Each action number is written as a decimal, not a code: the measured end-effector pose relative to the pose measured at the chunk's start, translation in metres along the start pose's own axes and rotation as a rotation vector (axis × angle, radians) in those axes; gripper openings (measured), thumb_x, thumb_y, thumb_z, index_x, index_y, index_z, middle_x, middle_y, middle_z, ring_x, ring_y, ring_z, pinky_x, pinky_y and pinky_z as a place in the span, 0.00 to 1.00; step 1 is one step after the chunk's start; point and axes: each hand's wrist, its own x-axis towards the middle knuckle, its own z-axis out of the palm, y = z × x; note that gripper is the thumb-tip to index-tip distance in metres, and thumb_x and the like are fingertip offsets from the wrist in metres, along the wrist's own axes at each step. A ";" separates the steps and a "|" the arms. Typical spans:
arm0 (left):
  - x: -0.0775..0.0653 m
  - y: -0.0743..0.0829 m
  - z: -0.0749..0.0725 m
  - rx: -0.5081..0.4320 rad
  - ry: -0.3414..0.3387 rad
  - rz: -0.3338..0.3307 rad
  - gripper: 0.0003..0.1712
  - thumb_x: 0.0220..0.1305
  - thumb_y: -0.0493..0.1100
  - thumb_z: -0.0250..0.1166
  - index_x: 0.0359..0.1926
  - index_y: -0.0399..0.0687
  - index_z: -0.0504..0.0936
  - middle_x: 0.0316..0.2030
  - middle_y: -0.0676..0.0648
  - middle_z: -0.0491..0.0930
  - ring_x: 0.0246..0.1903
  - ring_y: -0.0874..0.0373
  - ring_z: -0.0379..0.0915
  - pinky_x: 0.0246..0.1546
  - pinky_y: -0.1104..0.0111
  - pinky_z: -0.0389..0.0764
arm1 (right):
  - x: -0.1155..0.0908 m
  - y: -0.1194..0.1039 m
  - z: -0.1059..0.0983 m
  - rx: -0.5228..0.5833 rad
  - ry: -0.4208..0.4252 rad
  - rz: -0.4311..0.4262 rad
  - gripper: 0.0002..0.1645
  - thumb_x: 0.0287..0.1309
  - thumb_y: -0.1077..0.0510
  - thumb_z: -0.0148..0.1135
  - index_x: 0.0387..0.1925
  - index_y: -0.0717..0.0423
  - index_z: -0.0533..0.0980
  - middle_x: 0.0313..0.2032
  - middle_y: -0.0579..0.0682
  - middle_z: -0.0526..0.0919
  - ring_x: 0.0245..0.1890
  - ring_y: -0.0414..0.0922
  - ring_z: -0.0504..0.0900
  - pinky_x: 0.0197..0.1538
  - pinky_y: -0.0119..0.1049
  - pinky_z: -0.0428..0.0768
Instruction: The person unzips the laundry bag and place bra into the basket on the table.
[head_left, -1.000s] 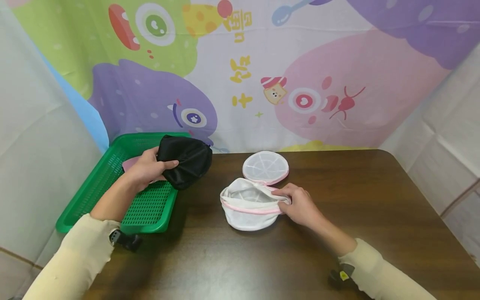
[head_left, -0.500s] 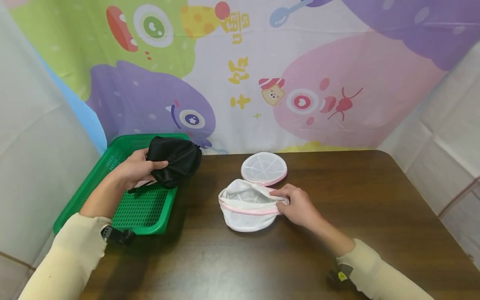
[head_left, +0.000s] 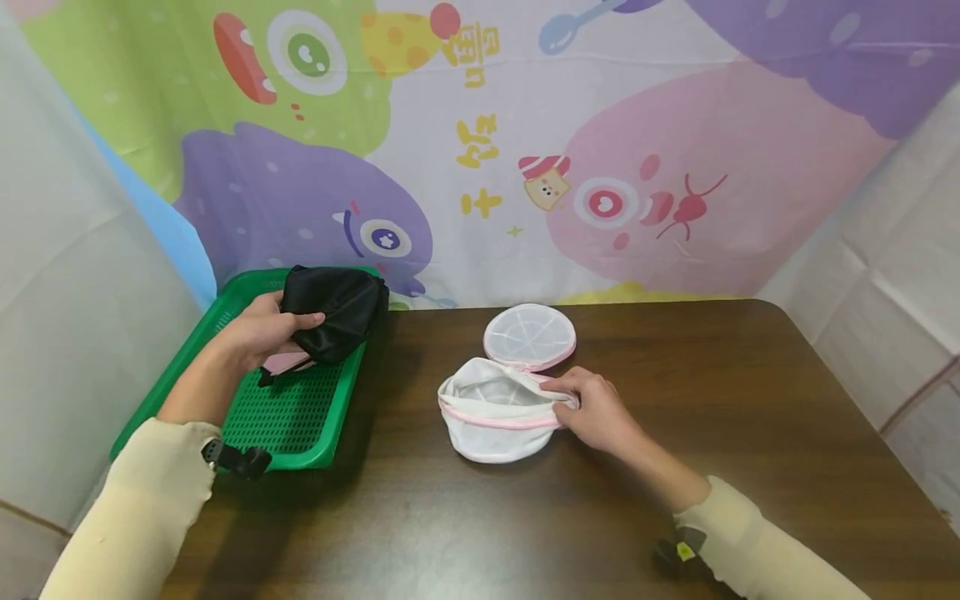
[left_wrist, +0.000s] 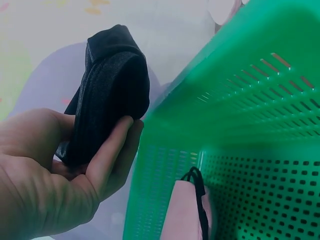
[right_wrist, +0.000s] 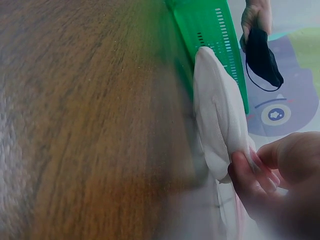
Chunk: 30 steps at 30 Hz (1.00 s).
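Note:
My left hand grips a black satiny cloth item, folded and rounded, above the far end of a green basket. The right wrist view shows a thin black strap looping from this black cloth item; its exact kind is unclear. My right hand pinches the pink-trimmed rim of a white mesh laundry bag on the table. The bag's mouth gapes, and its round mesh lid lies folded back behind it. What is inside the bag is mostly hidden.
A pink item with black cords lies in the basket, partly beneath my left hand. The brown wooden table extends to a cartoon-printed cloth at the back. Pale curtain-like sheets stand at both sides.
My left hand has moved left with the black cloth item, further over the basket. My right hand and the white mesh bag stay nearly where they were.

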 end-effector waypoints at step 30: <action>0.012 -0.012 -0.022 -0.137 0.158 -0.067 0.50 0.91 0.47 0.49 0.90 0.37 0.25 0.90 0.25 0.43 0.33 0.80 0.81 0.51 0.77 0.90 | 0.009 0.040 0.014 0.014 0.037 -0.097 0.23 0.58 0.66 0.68 0.55 0.56 0.93 0.40 0.52 0.89 0.36 0.44 0.76 0.38 0.33 0.71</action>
